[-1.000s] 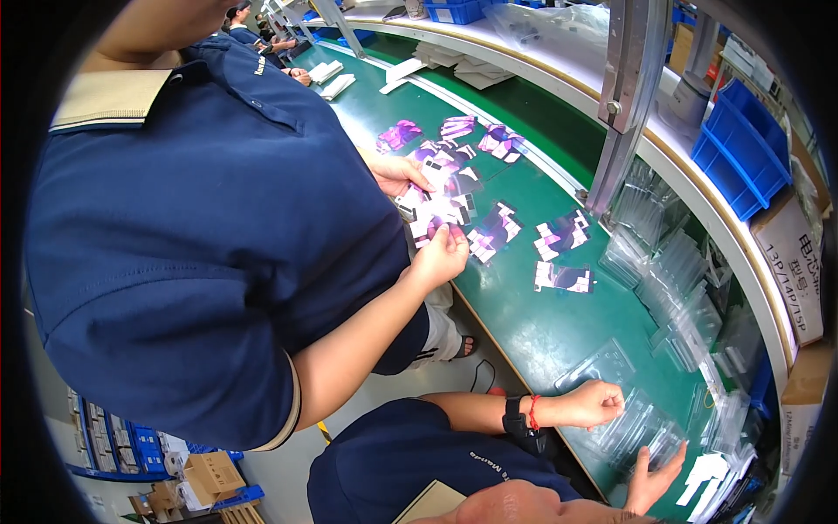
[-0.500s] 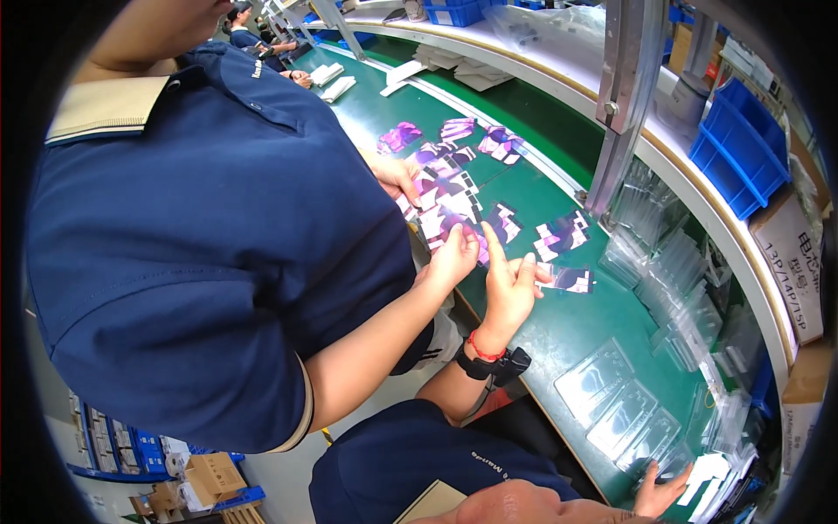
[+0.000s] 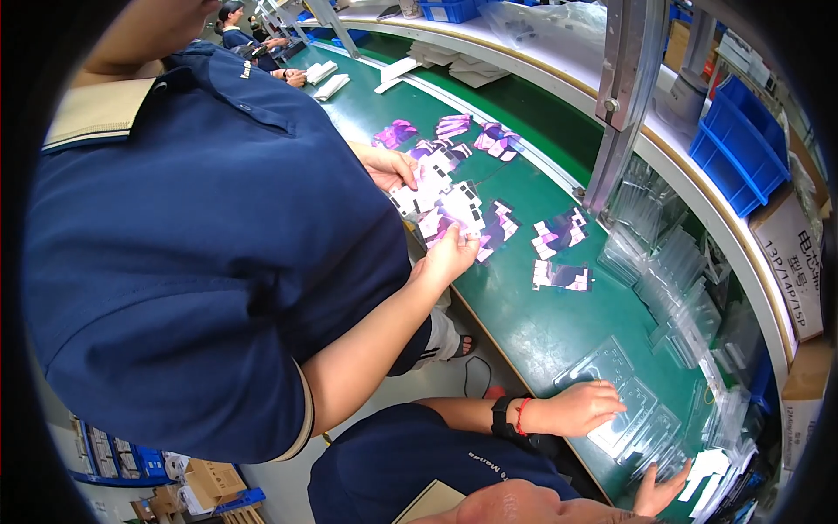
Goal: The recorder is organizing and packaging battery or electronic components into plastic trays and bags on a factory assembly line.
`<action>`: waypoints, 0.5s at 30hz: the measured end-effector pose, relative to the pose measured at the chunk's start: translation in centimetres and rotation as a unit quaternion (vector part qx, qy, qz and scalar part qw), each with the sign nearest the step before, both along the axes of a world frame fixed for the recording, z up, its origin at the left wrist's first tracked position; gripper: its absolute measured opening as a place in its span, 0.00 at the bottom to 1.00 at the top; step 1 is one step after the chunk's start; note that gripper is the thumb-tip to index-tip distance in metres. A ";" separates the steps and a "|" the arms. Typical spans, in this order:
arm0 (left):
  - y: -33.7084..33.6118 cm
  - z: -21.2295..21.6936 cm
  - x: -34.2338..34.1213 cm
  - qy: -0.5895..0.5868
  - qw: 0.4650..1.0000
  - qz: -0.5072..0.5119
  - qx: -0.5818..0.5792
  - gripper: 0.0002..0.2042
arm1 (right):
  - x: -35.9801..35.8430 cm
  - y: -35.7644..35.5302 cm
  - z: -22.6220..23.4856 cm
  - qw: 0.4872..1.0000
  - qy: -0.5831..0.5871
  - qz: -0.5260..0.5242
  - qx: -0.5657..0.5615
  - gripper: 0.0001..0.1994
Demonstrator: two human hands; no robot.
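My left hand (image 3: pixel 578 409), with a red bracelet and black watch on its wrist, hovers over the clear plastic trays (image 3: pixel 602 362) on the green table. Its fingers are loosely bent with nothing visible in them. Low in the picture, my right hand (image 3: pixel 660 490) has thumb and fingers apart beside the nearest clear tray (image 3: pixel 668 454), next to white pieces (image 3: pixel 709 472). To my left, a co-worker's two hands (image 3: pixel 449 258) hold a fanned bunch of white and purple printed sheets (image 3: pixel 456 208).
More purple-and-white sheets (image 3: pixel 560 234) lie in groups on the green table (image 3: pixel 524 327). Clear plastic covers (image 3: pixel 672 297) are piled along its far side, below a shelf with a blue bin (image 3: pixel 740 148). A metal post (image 3: pixel 621 105) rises there. The co-worker stands close on my left.
My left hand has drawn back from the co-worker's sheets, where its finger was extended, to the clear trays. The co-worker still holds the bunch. My right hand has barely moved.
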State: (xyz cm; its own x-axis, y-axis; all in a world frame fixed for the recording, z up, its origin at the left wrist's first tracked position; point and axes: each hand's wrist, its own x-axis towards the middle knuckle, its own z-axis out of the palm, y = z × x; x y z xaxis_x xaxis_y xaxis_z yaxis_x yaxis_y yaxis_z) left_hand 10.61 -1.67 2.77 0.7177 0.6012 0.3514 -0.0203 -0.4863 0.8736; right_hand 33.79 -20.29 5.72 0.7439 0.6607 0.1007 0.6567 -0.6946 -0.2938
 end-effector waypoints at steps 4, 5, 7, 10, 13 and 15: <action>-1.0 -1.2 0.6 0.031 0.990 -0.059 0.122 0.16 | -0.7 0.4 2.5 0.999 -0.040 -0.003 0.015 0.44; -1.4 -2.2 0.9 0.058 0.985 -0.082 0.138 0.23 | 1.4 -1.0 1.0 0.992 -0.113 0.023 -0.052 0.45; -1.6 -1.6 0.9 0.072 0.981 -0.095 0.152 0.25 | 2.9 -2.3 -0.9 0.971 -0.240 -0.018 -0.014 0.46; -1.7 -2.0 0.9 0.110 0.973 -0.096 0.177 0.31 | 3.5 -3.2 -1.1 0.956 -0.295 0.007 -0.002 0.48; -1.3 -2.6 0.6 0.173 0.953 -0.088 0.232 0.30 | 3.3 -3.4 -1.2 0.984 -0.175 -0.015 -0.043 0.52; -1.1 -2.7 0.5 0.165 0.955 -0.087 0.232 0.29 | 3.0 -3.0 -1.2 0.983 -0.177 -0.006 -0.046 0.52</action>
